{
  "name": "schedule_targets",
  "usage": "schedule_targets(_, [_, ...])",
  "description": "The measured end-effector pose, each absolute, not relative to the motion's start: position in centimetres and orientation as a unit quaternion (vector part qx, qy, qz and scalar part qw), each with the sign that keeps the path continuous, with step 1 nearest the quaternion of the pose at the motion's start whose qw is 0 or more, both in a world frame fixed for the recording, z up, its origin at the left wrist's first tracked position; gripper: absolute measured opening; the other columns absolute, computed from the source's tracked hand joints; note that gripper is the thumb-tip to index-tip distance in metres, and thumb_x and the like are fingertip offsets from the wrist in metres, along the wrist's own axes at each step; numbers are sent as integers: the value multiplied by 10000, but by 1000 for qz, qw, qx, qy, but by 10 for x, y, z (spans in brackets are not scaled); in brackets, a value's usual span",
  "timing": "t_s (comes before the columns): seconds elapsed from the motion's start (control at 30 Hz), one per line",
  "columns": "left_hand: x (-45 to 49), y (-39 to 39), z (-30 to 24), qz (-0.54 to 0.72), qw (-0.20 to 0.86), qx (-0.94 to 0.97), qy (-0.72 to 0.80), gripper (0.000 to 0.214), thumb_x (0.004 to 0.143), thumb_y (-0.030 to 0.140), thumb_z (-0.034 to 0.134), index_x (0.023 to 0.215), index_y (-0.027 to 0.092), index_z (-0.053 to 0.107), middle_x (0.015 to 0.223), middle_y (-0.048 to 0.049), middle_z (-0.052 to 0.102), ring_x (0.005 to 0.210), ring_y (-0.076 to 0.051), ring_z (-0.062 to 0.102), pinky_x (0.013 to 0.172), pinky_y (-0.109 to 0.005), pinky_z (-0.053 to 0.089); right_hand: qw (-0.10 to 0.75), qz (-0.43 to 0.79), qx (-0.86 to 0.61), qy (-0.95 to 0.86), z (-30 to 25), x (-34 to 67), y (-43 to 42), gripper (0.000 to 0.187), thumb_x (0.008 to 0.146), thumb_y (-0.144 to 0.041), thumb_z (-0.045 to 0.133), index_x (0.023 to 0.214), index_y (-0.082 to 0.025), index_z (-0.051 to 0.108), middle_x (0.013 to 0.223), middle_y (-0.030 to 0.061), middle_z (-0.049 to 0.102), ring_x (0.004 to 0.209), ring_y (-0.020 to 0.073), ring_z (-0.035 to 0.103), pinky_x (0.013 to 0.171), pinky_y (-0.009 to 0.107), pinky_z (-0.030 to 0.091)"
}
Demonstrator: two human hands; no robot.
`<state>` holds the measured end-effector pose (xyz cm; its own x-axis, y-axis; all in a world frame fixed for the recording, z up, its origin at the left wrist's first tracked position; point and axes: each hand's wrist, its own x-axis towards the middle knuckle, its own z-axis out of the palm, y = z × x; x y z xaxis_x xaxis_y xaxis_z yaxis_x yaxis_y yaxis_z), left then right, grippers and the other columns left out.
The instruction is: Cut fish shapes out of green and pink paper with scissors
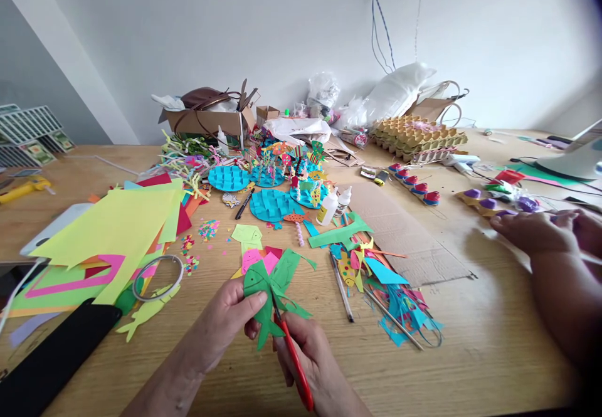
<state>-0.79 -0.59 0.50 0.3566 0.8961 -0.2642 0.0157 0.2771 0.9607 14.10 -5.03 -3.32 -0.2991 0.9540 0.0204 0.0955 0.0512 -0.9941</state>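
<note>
Pinched between the thumb and fingers of my left hand (235, 310) is a green paper fish (256, 279) with drawn lines on it. My right hand (305, 348) grips red-handled scissors (295, 360), whose blades meet the green paper beside the fish's body. A second piece of green paper (288, 269) with pencil outlines fans out just behind. Pink paper (269, 260) and a pale yellow-green piece (248, 235) with a fish outline lie beyond my hands. Left of my left hand, a yellow-green paper fish (153, 307) lies partly under a roll of tape (157, 278).
Coloured paper sheets (113, 235) are stacked at left. Blue discs (273, 207), glue bottles (328, 209) and paper scraps (404, 310) spread across the middle. A pen (342, 288) and cardboard (399, 235) lie to the right. Another person's hands (540, 232) work by purple-topped egg-carton pieces (486, 204).
</note>
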Motion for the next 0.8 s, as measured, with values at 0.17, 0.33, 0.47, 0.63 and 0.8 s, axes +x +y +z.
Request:
schedule_targets(0.17, [-9,-5,5,329,660,502,452,293,752,382,564,571,156,517,488,33,493,463,-92,434,449,-204,383,400,528,-445,-602,-33,141,-49,472,845,-550,406,648,-162,589,456,-40,371,449,103,356,420,194,312])
schedule_targets(0.33, [-10,-3,5,330,662,494,456,293,733,380,580,554,156,519,481,30,497,450,-91,435,430,-203,383,397,527,-448,-603,-31,142,-49,429,848,-507,422,651,-167,595,449,-40,357,460,111,375,430,194,331])
schedule_targets(0.47, [-10,-3,3,327,661,498,457,280,732,371,578,562,157,522,480,32,497,449,-92,438,430,-202,388,395,535,-438,-605,-32,142,-50,422,862,-495,407,667,-173,597,451,-45,342,459,111,383,444,195,345])
schedule_targets(0.63, [-9,-3,6,341,641,510,461,275,750,385,559,607,151,541,510,31,501,476,-97,440,448,-204,396,406,522,-442,-606,-36,141,-49,436,865,-494,417,599,-172,543,461,-38,374,468,105,386,437,191,331])
schedule_targets(0.8, [-7,-3,12,356,598,534,480,252,759,376,549,649,150,552,521,45,479,480,-91,418,448,-192,385,409,502,-453,-613,-38,140,-49,434,853,-497,439,569,-172,487,484,-32,389,479,102,375,427,190,303])
